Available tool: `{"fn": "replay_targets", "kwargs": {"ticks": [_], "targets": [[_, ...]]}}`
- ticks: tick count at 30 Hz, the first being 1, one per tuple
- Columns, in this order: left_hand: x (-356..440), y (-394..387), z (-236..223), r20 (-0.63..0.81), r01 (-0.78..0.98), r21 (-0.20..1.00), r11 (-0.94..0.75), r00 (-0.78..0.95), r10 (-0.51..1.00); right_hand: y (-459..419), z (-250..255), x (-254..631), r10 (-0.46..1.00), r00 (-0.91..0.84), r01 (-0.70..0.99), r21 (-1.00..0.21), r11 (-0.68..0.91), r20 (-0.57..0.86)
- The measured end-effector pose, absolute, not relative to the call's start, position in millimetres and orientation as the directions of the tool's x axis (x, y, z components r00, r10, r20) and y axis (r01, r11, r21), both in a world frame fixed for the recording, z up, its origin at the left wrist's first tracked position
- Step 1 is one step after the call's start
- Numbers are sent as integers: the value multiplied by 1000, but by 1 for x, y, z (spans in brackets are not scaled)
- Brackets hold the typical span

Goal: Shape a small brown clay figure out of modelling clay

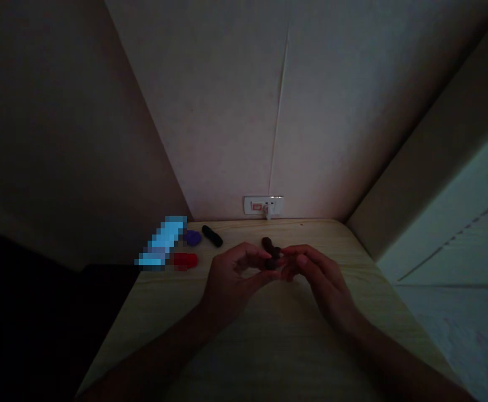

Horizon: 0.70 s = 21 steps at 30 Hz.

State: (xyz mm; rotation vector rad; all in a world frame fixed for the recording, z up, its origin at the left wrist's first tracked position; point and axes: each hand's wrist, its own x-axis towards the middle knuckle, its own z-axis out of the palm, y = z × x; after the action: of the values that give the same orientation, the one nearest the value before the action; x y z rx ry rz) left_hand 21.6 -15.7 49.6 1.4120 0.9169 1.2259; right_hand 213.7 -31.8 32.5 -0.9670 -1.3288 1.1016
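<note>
Above the wooden table (269,346), my two hands meet near its far half. My left hand (231,282) pinches a small dark brown lumpy piece (272,263), which looks like modelling clay, between thumb and fingers. From the other side, the fingertips of my right hand (325,279) close on the same piece. A knobbly brown part (267,243) shows just beyond the fingertips; in the dim light I cannot tell whether it is joined to the held piece. The fingers hide part of the piece.
On the table's far left lie a red lump (186,261), a blue-purple lump (192,238) and a black stick-shaped piece (213,235). A bright, blurred-out phone-like screen (163,243) is beside them. Behind the table, a wall socket (263,205) holds a plug with a white cable.
</note>
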Motion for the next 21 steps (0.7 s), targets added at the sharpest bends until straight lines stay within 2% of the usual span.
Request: {"fn": "replay_targets", "kwargs": {"ticks": [4, 8, 13, 17, 21], "targets": [[17, -16, 30, 455, 163, 854, -495, 227, 861, -41, 16, 205, 984, -125, -142, -984, 107, 125], [15, -18, 22, 584, 242, 713, -658, 314, 748, -46, 11, 200, 982, -183, -201, -980, -1, 37], [13, -23, 19, 619, 245, 674, -697, 327, 714, -46, 6, 201, 963, -257, -266, -953, -146, -76], [13, -26, 16, 606, 151, 722, -676, 333, 722, -43, 3, 201, 958, -265, -343, -918, -196, -106], [15, -27, 11, 562, 105, 781, -616, 315, 765, -42, -1, 202, 957, -272, -342, -919, -197, -104]]}}
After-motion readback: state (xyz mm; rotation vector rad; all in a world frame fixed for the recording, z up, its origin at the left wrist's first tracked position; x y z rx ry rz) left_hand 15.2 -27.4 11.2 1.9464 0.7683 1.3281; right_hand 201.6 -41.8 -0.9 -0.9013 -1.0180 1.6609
